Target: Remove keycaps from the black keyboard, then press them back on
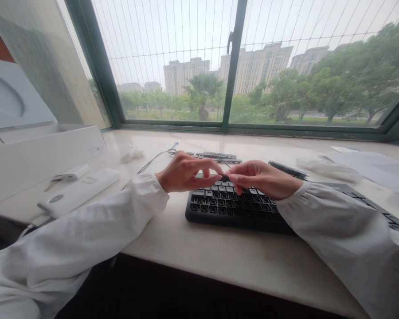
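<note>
Piece point(225, 178), small and black, in a pinch of left hand point(188, 172) and right hand point(261, 178) over keyboard point(226, 206)

With the meeting fingertips as the clock's centre, the left hand point(191, 173) sits at 9 o'clock and the right hand point(261, 179) at 3, both pinching a small black piece point(225, 178) between them. White sleeves point(119, 217) run out toward 8 and 4. A black keyboard point(216, 217) lies below, its near edge at 6. Rows of dark keys point(217, 157) lie just beyond at 12, before the window point(225, 88). A grey cable point(156, 156) curves at 10; a long white device point(83, 190) lies near 9, papers point(375, 166) near 3.
</note>
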`<move>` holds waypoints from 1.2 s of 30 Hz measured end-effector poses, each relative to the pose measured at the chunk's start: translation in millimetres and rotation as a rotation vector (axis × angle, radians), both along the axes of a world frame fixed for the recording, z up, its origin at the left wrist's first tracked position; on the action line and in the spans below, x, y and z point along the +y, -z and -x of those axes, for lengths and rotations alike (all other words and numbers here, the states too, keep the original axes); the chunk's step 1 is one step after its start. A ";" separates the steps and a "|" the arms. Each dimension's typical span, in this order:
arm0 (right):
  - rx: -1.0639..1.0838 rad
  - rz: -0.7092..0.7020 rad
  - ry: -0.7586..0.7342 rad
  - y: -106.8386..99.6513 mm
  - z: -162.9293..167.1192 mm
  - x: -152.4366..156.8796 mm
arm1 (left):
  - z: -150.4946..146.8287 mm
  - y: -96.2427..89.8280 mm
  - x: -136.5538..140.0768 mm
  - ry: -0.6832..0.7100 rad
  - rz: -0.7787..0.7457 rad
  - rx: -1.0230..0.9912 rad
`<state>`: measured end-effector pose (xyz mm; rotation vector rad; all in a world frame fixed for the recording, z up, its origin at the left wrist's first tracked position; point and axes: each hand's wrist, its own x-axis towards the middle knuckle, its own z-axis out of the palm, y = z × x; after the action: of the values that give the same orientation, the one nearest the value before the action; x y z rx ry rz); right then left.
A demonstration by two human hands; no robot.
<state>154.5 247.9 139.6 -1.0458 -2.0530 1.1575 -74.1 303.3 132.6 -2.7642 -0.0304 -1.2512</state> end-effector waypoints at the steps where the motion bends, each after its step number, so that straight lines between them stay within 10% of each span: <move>1: 0.004 0.005 -0.009 -1.0 0.7 -0.9 | 0.1 0.4 0.3 -0.001 -0.010 0.002; 23: -0.615 -0.611 0.187 18.0 17.1 -9.0 | 2.4 4.8 9.2 -0.099 0.049 0.147; 36: -0.806 -0.704 0.187 9.5 25.8 -19.1 | 6.3 -4.8 4.3 0.008 0.078 0.264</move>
<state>128.7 228.8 130.1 -1.3895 -2.5548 -0.1793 -80.4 307.6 137.3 -2.9746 -0.0475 -0.8947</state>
